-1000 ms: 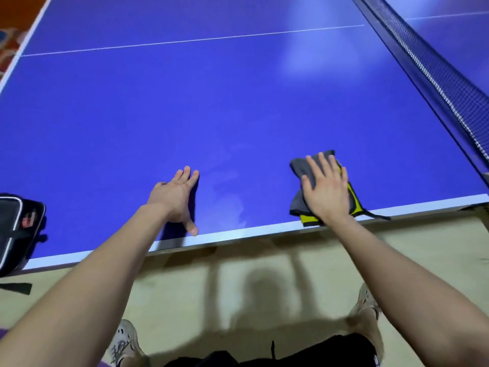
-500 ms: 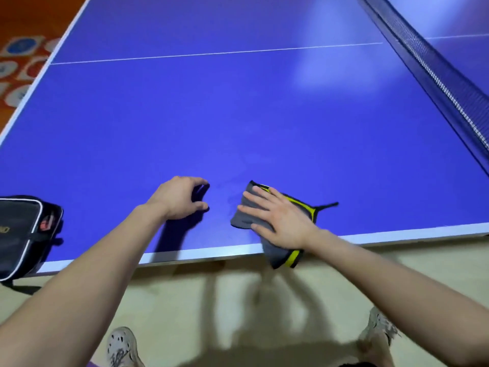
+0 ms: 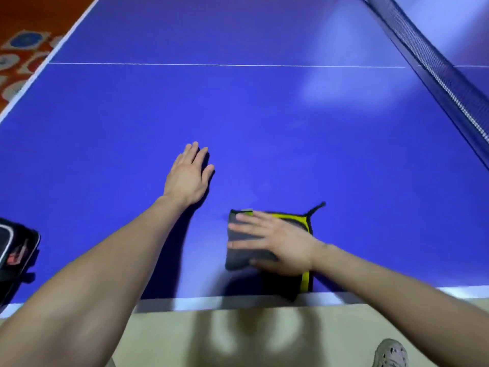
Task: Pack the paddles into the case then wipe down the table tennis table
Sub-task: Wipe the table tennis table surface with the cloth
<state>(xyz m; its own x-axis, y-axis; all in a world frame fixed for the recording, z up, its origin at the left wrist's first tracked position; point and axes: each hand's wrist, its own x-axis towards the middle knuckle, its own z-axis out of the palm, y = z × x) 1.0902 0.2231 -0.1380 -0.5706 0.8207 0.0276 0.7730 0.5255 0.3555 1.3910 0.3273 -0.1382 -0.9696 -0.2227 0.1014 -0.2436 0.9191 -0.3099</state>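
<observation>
A folded grey cloth [image 3: 239, 256] with a yellow edge and a black loop lies on the blue table tennis table [image 3: 264, 115] near its front edge. My right hand [image 3: 275, 243] presses flat on the cloth with fingers straight, pointing left. My left hand [image 3: 189, 174] rests flat on the bare table surface to the left of the cloth, fingers straight. The black paddle case [image 3: 16, 256] with white trim sits at the table's front left corner, partly cut off by the frame. No paddle is visible.
The net [image 3: 436, 67] runs diagonally across the upper right. A white centre line [image 3: 225, 65] crosses the table. Beyond the far left edge lies a patterned orange rug [image 3: 21, 51]. Beige floor and one shoe [image 3: 390, 353] show below the front edge.
My right hand slid the cloth left along the front edge, then slightly back right. My left hand curled briefly, then flattened and moved further onto the table.
</observation>
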